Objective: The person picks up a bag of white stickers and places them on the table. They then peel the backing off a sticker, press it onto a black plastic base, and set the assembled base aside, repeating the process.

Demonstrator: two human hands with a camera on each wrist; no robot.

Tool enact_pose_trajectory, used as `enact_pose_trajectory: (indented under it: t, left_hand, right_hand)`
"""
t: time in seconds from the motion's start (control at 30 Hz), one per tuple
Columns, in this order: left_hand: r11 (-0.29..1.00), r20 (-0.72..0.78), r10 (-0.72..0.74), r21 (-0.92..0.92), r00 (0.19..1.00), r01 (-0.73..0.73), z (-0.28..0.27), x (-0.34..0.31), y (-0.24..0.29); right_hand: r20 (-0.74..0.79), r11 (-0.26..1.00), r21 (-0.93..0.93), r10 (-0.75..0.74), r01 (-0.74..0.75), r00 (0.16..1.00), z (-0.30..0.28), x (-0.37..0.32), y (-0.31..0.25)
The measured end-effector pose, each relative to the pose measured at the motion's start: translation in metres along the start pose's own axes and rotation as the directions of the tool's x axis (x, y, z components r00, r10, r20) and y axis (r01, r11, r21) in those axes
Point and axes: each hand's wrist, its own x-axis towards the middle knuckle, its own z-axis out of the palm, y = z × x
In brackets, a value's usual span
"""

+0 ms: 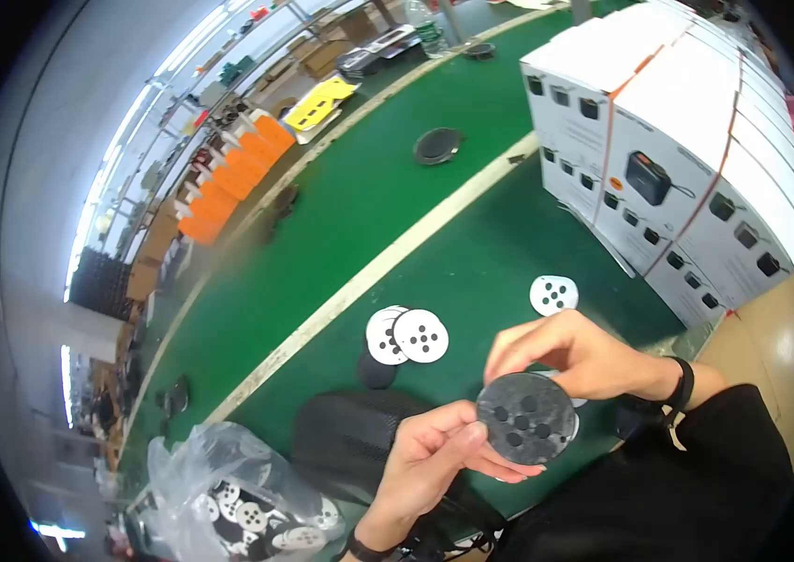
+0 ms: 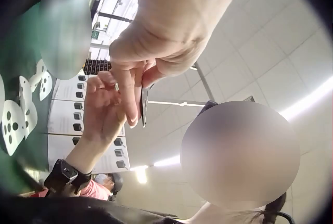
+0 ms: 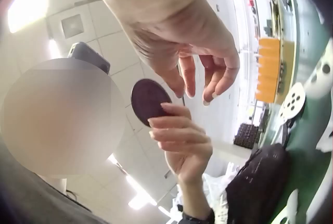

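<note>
My left hand [image 1: 434, 454] pinches a dark round disc [image 1: 536, 433] with several holes, thumb on its face and fingers behind. The right wrist view shows the plain dark back of the disc [image 3: 148, 101]. Beside the disc's upper edge is my right hand [image 1: 584, 351], fingers loosely bent; in the right wrist view the right hand [image 3: 192, 57] stands apart from the disc with nothing visible in its fingers. On the green table lie overlapping white discs with black holes [image 1: 422, 335], a dark disc [image 1: 376, 371] partly under them, and another white disc [image 1: 554, 296] further right.
A clear plastic bag [image 1: 172, 478] of similar discs sits at the lower left, next to a black mesh object [image 1: 336, 431]. White printed boxes [image 1: 650, 159] are stacked at the right. Past a pale strip [image 1: 397, 253], a dark round piece [image 1: 437, 146] lies on the green surface.
</note>
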Motion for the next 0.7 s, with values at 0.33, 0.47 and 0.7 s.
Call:
enact_pose_trajectory:
  t: [0.33, 0.47, 0.7]
  left_hand:
    - [0.988, 0.103, -0.153, 0.037, 0.983, 0.150, 0.006, 0.021, 0.008]
    - [0.992, 0.212, -0.125, 0.051, 0.969, 0.117, 0.001, 0.019, 0.003]
    - [0.989, 0.280, -0.139, 0.080, 0.950, 0.121, -0.006, 0.012, -0.004]
  right_hand:
    - [-0.085, 0.982, 0.178, 0.073, -0.057, 0.994, -0.007, -0.009, 0.002]
    - [-0.043, 0.980, 0.198, 0.033, -0.024, 0.999, -0.005, -0.006, 0.000]
    - [0.020, 0.991, 0.134, 0.001, -0.004, 1.000, 0.001, -0.005, 0.000]
